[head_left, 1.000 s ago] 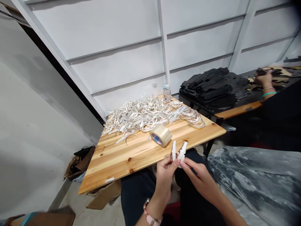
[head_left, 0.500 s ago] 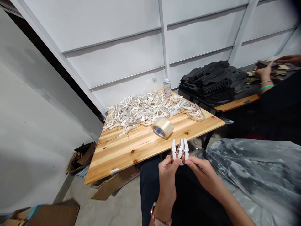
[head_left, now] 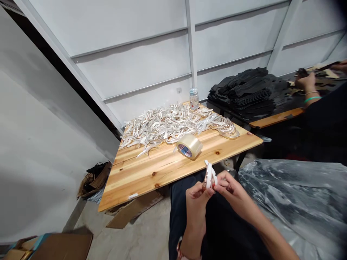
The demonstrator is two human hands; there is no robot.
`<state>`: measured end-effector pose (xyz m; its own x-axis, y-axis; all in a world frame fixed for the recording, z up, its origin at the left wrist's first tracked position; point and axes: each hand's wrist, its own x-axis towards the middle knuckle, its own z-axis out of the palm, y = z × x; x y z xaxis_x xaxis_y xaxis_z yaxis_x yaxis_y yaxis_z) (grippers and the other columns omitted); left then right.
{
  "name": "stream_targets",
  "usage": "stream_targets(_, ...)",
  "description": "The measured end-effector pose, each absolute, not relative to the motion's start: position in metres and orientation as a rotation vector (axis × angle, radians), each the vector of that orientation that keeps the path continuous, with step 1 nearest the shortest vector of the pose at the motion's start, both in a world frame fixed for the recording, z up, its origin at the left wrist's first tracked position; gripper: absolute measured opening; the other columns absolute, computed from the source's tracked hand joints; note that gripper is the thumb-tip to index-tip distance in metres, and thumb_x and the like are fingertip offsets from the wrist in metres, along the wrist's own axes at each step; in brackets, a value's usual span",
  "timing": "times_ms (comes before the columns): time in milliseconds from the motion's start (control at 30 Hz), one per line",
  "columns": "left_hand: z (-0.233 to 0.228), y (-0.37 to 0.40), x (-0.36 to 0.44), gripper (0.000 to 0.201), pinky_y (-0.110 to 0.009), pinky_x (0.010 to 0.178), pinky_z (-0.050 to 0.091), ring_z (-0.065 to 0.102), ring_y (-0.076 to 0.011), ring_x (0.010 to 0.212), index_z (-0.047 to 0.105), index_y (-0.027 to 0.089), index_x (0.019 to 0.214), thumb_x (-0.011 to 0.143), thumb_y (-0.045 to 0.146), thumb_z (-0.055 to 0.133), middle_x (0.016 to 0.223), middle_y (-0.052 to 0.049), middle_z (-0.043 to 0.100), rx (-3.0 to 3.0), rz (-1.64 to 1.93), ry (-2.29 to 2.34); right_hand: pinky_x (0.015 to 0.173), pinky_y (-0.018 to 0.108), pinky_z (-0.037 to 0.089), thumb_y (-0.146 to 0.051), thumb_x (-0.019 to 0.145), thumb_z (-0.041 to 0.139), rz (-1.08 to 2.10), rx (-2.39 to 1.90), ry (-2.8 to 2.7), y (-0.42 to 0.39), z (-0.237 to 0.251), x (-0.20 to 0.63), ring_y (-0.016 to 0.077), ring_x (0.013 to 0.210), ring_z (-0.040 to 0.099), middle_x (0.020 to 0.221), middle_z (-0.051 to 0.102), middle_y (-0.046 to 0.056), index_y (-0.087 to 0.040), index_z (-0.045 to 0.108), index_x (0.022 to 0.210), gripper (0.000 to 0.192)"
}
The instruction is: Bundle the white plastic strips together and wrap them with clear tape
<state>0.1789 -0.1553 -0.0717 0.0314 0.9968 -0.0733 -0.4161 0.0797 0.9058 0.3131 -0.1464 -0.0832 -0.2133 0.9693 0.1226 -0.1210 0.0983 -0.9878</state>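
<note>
My left hand (head_left: 196,200) and my right hand (head_left: 231,189) meet over my lap, just off the near edge of the wooden table (head_left: 151,173). Both pinch a small bundle of white curved strips (head_left: 209,175), pressed together and pointing up. A roll of clear tape (head_left: 189,146) stands on the table just beyond the strips. Farther back lies a wide heap of pale curved strips (head_left: 168,126).
A small water bottle (head_left: 193,98) stands at the table's far edge by the white panel wall. A stack of black sheets (head_left: 248,92) fills the neighbouring table, where another person's hand (head_left: 305,82) works. Clear plastic sheeting (head_left: 295,195) lies at my right; cardboard boxes (head_left: 62,247) sit on the floor at the left.
The strips in my hands, spread apart like a fan before, are now pressed into one tight bundle. My view has shifted slightly to the left.
</note>
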Motion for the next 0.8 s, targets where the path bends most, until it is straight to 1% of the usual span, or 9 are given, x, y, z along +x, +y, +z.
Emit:
stream_targets(100, -0.077, -0.149, 0.18, 0.027, -0.029, 0.079, 0.042, 0.056, -0.0168, 0.077, 0.078, 0.015, 0.08, 0.067, 0.039, 0.081, 0.076, -0.004, 0.066, 0.787, 1.355, 0.915, 0.086, 0.034, 0.051, -0.041, 0.094, 0.051, 1.252, -0.961, -1.441, -0.138, -0.084, 0.309, 0.0202, 0.087, 0.068, 0.09, 0.073, 0.005, -0.021, 0.054, 0.117, 0.031)
stream_targets(200, -0.086, -0.142, 0.182, 0.023, -0.028, 0.081, 0.043, 0.057, -0.0165, 0.078, 0.078, 0.016, 0.079, 0.069, 0.036, 0.08, 0.074, -0.003, 0.066, 0.767, 1.36, 0.918, 0.085, 0.031, 0.051, -0.041, 0.093, 0.051, 1.074, -1.046, -1.56, -0.134, -0.088, 0.304, 0.0224, 0.09, 0.067, 0.094, 0.073, 0.006, -0.02, 0.069, 0.102, 0.028)
stream_targets(300, -0.095, -0.137, 0.183, 0.019, -0.027, 0.081, 0.044, 0.057, -0.015, 0.077, 0.075, 0.017, 0.076, 0.071, 0.035, 0.079, 0.075, -0.002, 0.067, 0.713, 1.447, 0.948, 0.083, 0.03, 0.051, -0.041, 0.092, 0.054, 0.977, -1.131, -1.488, -0.134, -0.094, 0.299, 0.022, 0.086, 0.066, 0.093, 0.073, 0.006, -0.021, 0.072, 0.093, 0.027)
stream_targets(433, -0.103, -0.132, 0.178, 0.024, -0.019, 0.058, 0.038, 0.045, -0.0074, 0.056, 0.072, 0.018, 0.072, 0.066, 0.038, 0.082, 0.061, 0.004, 0.058, 0.613, 1.603, 1.108, 0.083, 0.028, 0.051, -0.04, 0.093, 0.053, 1.051, -1.091, -1.321, -0.134, -0.096, 0.299, 0.0217, 0.09, 0.066, 0.093, 0.072, 0.006, -0.019, 0.071, 0.092, 0.027)
stream_targets(533, -0.101, -0.127, 0.169, 0.024, -0.019, 0.049, 0.031, 0.038, -0.0066, 0.05, 0.075, 0.016, 0.076, 0.072, 0.04, 0.077, 0.058, 0.004, 0.054, 0.829, 1.515, 1.234, 0.081, 0.029, 0.05, -0.041, 0.093, 0.053, 1.077, -1.112, -1.36, -0.133, -0.094, 0.303, 0.0207, 0.085, 0.063, 0.088, 0.069, 0.005, -0.02, 0.071, 0.091, 0.028)
stream_targets(600, -0.097, -0.125, 0.165, 0.025, -0.021, 0.053, 0.036, 0.046, -0.0097, 0.055, 0.076, 0.016, 0.078, 0.077, 0.041, 0.072, 0.063, 0.0, 0.061, 1.003, 1.427, 1.241, 0.083, 0.031, 0.049, -0.041, 0.093, 0.054, 1.021, -1.131, -1.415, -0.133, -0.094, 0.304, 0.0206, 0.084, 0.06, 0.087, 0.068, 0.005, -0.021, 0.071, 0.089, 0.027)
stream_targets(667, -0.092, -0.126, 0.164, 0.025, -0.024, 0.064, 0.044, 0.056, -0.0149, 0.067, 0.077, 0.016, 0.081, 0.08, 0.04, 0.069, 0.073, -0.003, 0.067, 1.092, 1.371, 1.192, 0.085, 0.032, 0.048, -0.04, 0.092, 0.055, 0.984, -1.114, -1.441, -0.134, -0.094, 0.304, 0.0208, 0.086, 0.059, 0.087, 0.067, 0.005, -0.022, 0.072, 0.09, 0.025)
stream_targets(733, -0.089, -0.129, 0.168, 0.025, -0.026, 0.072, 0.046, 0.06, -0.0178, 0.076, 0.077, 0.018, 0.087, 0.082, 0.04, 0.067, 0.079, -0.004, 0.07, 1.08, 1.373, 1.161, 0.085, 0.031, 0.048, -0.039, 0.092, 0.055, 1.005, -1.089, -1.402, -0.134, -0.095, 0.302, 0.0203, 0.086, 0.06, 0.088, 0.068, 0.004, -0.022, 0.071, 0.092, 0.023)
stream_targets(800, -0.088, -0.133, 0.172, 0.026, -0.026, 0.071, 0.046, 0.06, -0.0169, 0.075, 0.076, 0.019, 0.09, 0.084, 0.041, 0.066, 0.08, -0.004, 0.071, 1.028, 1.407, 1.155, 0.083, 0.03, 0.049, -0.038, 0.092, 0.056, 1.048, -1.064, -1.319, -0.134, -0.096, 0.3, 0.0193, 0.085, 0.062, 0.09, 0.069, 0.004, -0.023, 0.07, 0.095, 0.021)
